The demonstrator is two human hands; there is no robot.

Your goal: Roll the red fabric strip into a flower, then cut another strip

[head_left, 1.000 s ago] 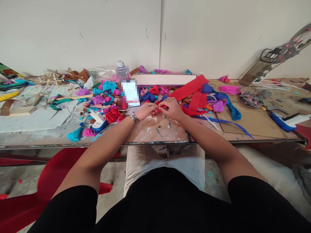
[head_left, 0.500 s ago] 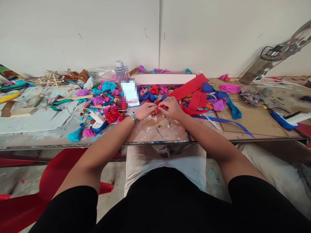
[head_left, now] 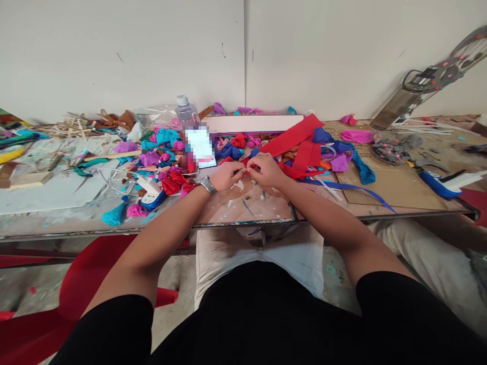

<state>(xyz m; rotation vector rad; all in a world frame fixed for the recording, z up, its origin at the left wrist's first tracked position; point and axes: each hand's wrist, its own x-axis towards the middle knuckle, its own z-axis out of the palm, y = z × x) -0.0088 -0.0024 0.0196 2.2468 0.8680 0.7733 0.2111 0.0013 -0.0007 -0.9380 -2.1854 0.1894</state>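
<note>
My left hand (head_left: 228, 175), with a metal-band watch (head_left: 207, 185) at the wrist, has its fingers closed in a pinch. Its fingertips meet those of my right hand (head_left: 265, 170), which is also pinched closed. A small piece of red crepe paper (head_left: 248, 172) shows between the two hands, mostly covered by the fingers. Just behind and right of my right hand lie wide red crepe paper strips (head_left: 292, 136). A phone (head_left: 201, 147) with a lit, blurred screen leans behind my left hand.
Crumpled paper flowers (head_left: 173, 181) in several colours heap at the left. A clear bottle (head_left: 186, 112), a power strip (head_left: 152, 196), green-handled pliers (head_left: 89, 166) and wood sticks (head_left: 78, 125) lie around. At right are cardboard (head_left: 395, 190), a blue ribbon (head_left: 365, 191) and a dark bottle (head_left: 397, 107).
The view has shifted slightly, so the table things sit a little further left. Both hands stay together at the red paper, with only small finger movements.
</note>
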